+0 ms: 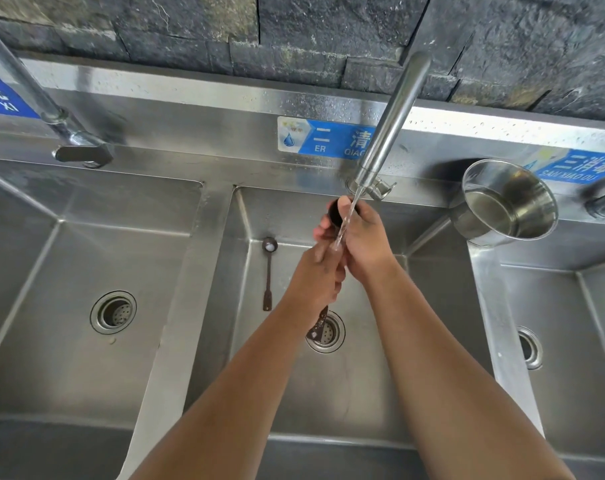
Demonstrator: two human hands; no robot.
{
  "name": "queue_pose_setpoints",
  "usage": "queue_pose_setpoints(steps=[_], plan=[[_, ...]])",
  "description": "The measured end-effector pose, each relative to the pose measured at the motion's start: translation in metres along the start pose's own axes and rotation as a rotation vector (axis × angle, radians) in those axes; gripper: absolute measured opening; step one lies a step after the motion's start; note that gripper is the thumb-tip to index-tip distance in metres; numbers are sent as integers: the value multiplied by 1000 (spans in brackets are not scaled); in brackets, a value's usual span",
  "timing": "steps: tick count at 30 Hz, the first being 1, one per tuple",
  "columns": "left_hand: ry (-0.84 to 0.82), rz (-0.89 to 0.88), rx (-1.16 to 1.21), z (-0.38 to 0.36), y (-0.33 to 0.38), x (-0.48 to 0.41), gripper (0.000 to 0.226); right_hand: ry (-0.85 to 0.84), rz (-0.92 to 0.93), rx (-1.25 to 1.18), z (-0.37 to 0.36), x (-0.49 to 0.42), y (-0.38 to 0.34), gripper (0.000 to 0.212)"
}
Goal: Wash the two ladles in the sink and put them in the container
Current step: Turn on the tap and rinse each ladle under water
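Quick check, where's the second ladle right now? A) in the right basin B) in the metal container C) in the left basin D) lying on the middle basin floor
D: the second ladle lies flat on the middle basin floor, left of both hands, which hold the other ladle under the running tap.

We read three blue labels on the sink backsplash (pixel 204 98): "XI" on the left label (pixel 3 97), "二清 ER QIA…" on the middle label (pixel 325 139), partly hidden, and "三消毒 SAN XIAO DU" on the right label (pixel 578 167).

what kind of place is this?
Likely a commercial or canteen kitchen wash station: a long stainless steel three-basin sink with blue signs marking each basin's stage, tall taps and a steel container on the ledge, against a dark stone wall.
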State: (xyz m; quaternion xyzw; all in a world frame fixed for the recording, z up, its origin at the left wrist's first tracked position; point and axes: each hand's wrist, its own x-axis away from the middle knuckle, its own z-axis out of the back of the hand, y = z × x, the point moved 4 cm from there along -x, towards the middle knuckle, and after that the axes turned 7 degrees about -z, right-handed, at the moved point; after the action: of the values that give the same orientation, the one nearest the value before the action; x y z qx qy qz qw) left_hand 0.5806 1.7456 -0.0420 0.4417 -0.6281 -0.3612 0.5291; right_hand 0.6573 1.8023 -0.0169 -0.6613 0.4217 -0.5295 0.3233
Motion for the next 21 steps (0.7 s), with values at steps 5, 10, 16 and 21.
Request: queue_pose_setpoints(steps=[5,10,16,21], plan=[[-99,-40,-129,9,-18,36,30,44,23,-32,7,-12,-24,20],[-179,-15,-97,19,-24,43,19,13,-11,97,1,-5,-10,25],[-68,51,101,12,7,9,19,29,-71,193,-1,13,22,29],[20,89,19,2,2,0,27,91,-76,145,1,9,16,27]])
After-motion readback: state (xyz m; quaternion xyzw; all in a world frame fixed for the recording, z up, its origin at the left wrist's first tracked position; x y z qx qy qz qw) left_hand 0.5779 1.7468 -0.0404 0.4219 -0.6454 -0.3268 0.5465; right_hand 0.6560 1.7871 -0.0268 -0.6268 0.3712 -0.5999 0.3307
